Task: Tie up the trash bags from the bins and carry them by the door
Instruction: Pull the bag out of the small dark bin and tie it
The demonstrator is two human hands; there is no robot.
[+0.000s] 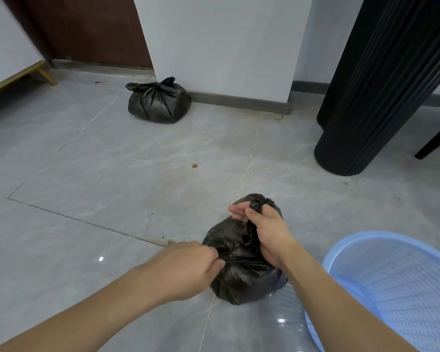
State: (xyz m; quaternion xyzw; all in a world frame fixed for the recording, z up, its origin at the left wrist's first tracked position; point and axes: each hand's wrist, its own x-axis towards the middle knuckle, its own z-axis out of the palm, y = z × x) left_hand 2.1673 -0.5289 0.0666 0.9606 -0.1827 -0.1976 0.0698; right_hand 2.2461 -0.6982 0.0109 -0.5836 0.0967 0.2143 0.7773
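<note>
A person is crouching over a black trash bag that is sitting on the gray floor, near the camera and a bit to the right. The left hand is pinching a flap of the bag's left edge, with the fingers curled tight on the plastic. The right hand is gripping another twisted flap at the far side of the bag, and the black end is poking out above the fist. It looks like the two flaps are being pulled to make a knot.

A second trash bag is already tied and is sitting far away, to the left, against the white wall and close to the brown door. A blue basket bin is lying near on the right, just beside the bag being tied.

What could go wrong? The plastic looks thin, so pulling too hard could be tearing it and letting trash spill out. A slippery flap could be sliding out of the fingers before the knot is done. A loose knot could be opening when the bag is being carried to the door.
</note>
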